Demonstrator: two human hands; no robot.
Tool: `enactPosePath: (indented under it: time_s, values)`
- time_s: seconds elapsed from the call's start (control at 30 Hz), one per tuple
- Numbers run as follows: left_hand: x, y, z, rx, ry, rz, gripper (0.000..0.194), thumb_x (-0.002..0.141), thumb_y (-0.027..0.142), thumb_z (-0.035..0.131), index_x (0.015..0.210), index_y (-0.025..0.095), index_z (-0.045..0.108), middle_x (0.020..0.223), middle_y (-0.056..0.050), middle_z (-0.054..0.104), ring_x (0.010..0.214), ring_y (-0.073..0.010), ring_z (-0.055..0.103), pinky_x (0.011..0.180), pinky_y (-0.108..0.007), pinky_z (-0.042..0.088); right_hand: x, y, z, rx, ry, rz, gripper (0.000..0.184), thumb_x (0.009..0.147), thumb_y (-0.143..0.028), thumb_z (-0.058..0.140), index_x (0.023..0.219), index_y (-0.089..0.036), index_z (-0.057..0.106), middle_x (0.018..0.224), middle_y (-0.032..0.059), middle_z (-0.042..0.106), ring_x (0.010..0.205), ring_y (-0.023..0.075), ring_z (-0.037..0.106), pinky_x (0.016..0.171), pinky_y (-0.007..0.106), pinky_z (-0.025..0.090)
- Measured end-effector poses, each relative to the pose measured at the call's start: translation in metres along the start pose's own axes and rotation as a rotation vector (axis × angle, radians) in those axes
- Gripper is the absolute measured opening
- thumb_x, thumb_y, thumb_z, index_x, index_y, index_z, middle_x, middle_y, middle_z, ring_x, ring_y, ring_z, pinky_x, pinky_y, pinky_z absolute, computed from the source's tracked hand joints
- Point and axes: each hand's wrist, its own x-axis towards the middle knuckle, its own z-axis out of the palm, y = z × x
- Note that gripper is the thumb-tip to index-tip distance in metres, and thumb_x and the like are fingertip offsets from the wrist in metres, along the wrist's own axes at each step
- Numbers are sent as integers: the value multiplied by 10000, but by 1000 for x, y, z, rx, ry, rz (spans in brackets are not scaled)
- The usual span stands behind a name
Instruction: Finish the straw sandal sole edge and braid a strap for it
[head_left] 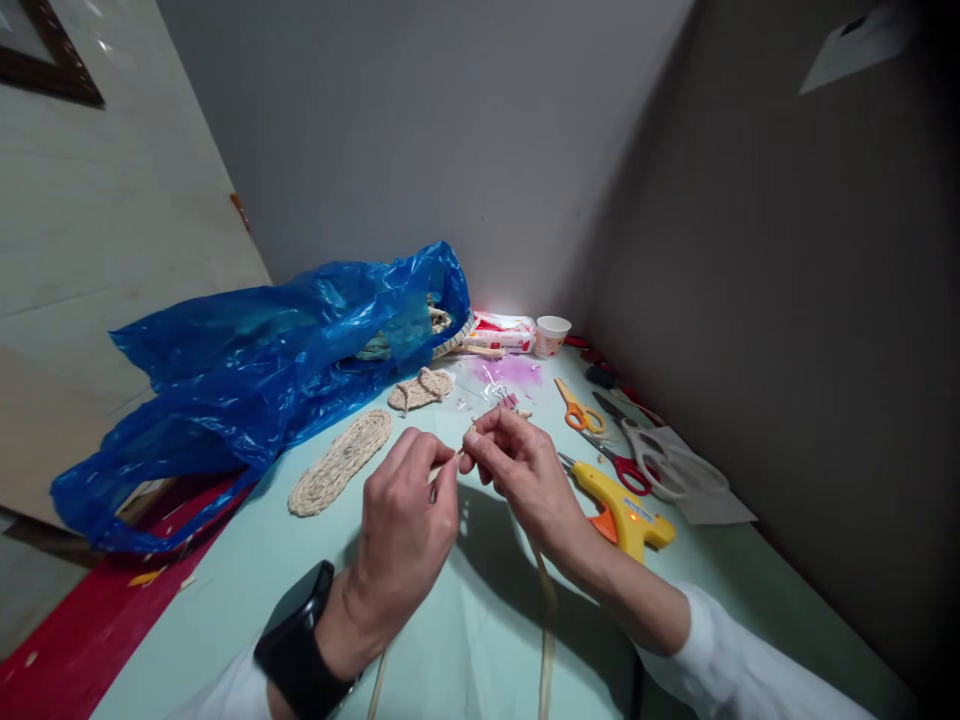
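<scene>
Both hands meet above the middle of the table, fingertips almost touching. My left hand (409, 520), with a black watch on its wrist, pinches a pale straw-coloured strand. My right hand (525, 475) is closed in a pinch on the same material. One length of the strand (547, 620) hangs below my right hand toward the near edge; another end shows under my left wrist. The exact spot between the fingertips is small and partly hidden. Left of my hands lies a woven straw sole (341, 465), and a small woven slipper (421, 390) sits beyond it.
A blue plastic bag (300, 340) with woven straw pieces fills the left. At right lie a yellow glue gun (619, 505), orange scissors (579, 408), red-handled scissors (631, 474) and white-handled scissors (660, 460). A paper cup (551, 336) and tissue pack (502, 333) stand by the wall.
</scene>
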Motion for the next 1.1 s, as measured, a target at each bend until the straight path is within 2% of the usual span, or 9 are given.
enactPosePath:
  time_s: [0.23,0.4,0.57,0.7,0.77,0.83,0.9,0.97,1.1]
  values:
    - [-11,3,7,65,-7,126,119,891,73,538,819,160,576,719,-42,591,649,-161,587,604,-273,433,4,4,-1,200,34,161,199,841,-344,637,780,-176,549,556,-58,484,504,77,401,480,189,292]
    - [-26,-3,20,119,-108,275,232,913,26,468,1073,132,598,875,-92,642,827,-210,649,775,-331,528,4,4,4,460,38,323,263,757,-352,679,807,-177,489,690,-14,587,518,64,385,464,173,257]
    - [-30,5,20,58,-269,256,388,932,134,526,1318,108,503,902,-87,683,832,-240,660,750,-386,551,14,14,-7,377,106,264,236,758,-346,662,791,-175,503,614,-50,508,486,59,315,463,194,222]
    - [-20,17,1,-178,-150,269,280,916,110,568,1191,145,603,927,-55,721,841,-171,666,767,-291,518,20,15,-21,295,114,219,190,789,-323,625,776,-179,503,602,-61,470,491,66,284,470,210,198]
    - [-10,19,-11,-244,-51,193,225,918,102,556,1119,160,639,903,-36,718,808,-140,647,738,-258,488,19,11,-24,264,69,217,179,796,-308,619,749,-174,510,595,-55,470,497,71,300,475,216,206]
    - [2,14,-17,-224,-23,-54,135,931,170,545,992,179,666,886,-33,699,803,-148,624,730,-276,461,16,5,-21,248,-7,221,175,806,-297,619,738,-168,522,594,-50,479,498,71,314,481,217,220]
    - [12,6,-17,-384,-182,-325,137,915,275,585,1012,194,638,902,-25,683,799,-150,616,711,-273,464,11,0,-15,248,-97,226,180,825,-303,618,753,-166,526,602,-48,493,503,72,350,495,212,255]
    - [18,-4,-11,-698,-402,-525,206,900,352,604,1029,193,584,769,5,655,705,-139,609,648,-256,474,6,-4,-8,283,-183,218,182,861,-322,593,807,-175,499,632,-44,510,544,89,450,540,213,327]
    - [18,-14,1,-962,-463,-650,219,883,385,605,924,193,508,674,35,608,536,-109,558,522,-242,481,0,-5,0,295,-271,140,154,938,-324,499,993,-213,407,694,-55,535,618,131,584,636,252,419]
